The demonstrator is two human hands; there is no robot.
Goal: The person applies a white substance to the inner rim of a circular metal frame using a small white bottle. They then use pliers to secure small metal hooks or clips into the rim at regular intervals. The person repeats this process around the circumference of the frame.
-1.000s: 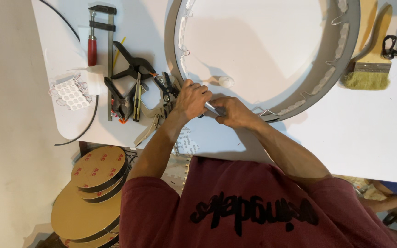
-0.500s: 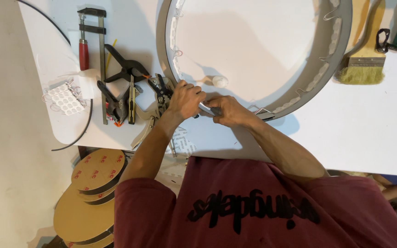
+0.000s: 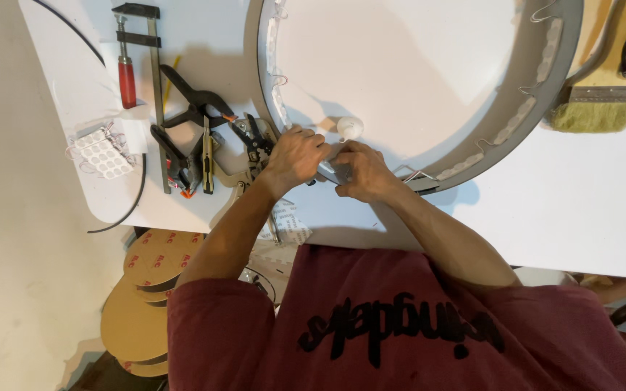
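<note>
One grey ring (image 3: 545,87), one brush (image 3: 594,101), one bar clamp (image 3: 155,94), two hands, left (image 3: 295,156), right (image 3: 360,170)

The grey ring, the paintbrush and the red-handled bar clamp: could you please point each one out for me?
grey ring (image 3: 570,54): head view, on its right-hand wall.
paintbrush (image 3: 591,116): head view, on its greenish bristles.
red-handled bar clamp (image 3: 127,81): head view, on its red handle.

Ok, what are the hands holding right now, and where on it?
Both the left hand and the right hand grip the near edge of the big grey ring, at its lowest part. What the fingers pinch there cannot be told.
</note>
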